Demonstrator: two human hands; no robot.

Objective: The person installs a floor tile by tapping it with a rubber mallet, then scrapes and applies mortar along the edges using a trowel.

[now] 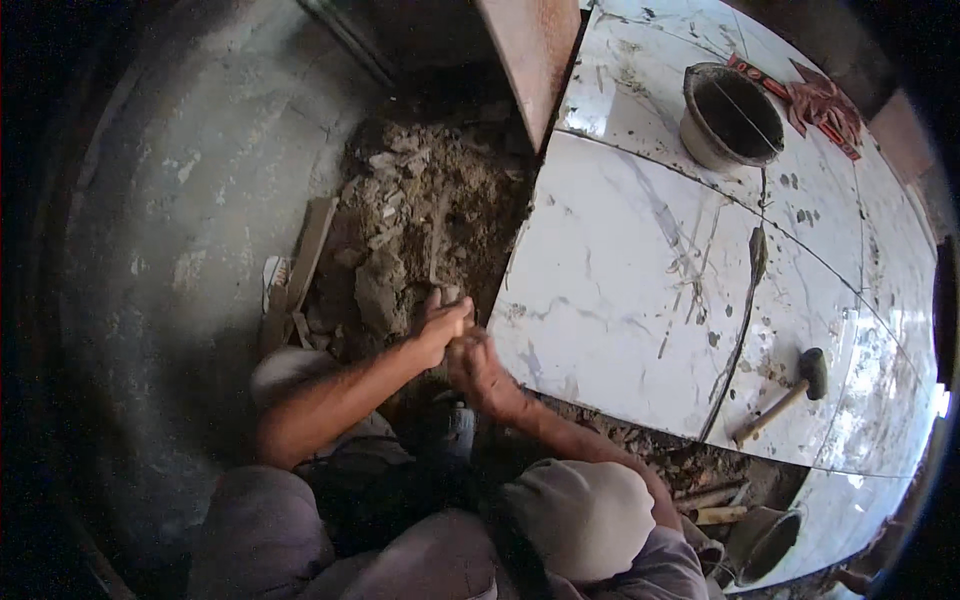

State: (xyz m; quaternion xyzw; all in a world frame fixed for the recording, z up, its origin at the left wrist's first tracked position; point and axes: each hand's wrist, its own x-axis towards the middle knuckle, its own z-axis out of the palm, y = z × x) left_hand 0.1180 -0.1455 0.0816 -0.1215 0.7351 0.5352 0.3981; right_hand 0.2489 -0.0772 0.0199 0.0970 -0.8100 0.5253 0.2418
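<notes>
Left hand and right hand curl close together around what looks like a pale handle, its long axis apparently running forward from the body. The left grips farther forward, nearer the rubble ahead; white tiles begin just right of both.

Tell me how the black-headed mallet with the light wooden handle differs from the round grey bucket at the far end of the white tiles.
The mallet lies on its side, while the bucket stands upright. The mallet is slim with a compact head; the bucket is bulkier and hollow. The mallet is black and tan, the bucket dull grey. Both rest on the white marbled tiles.
</notes>
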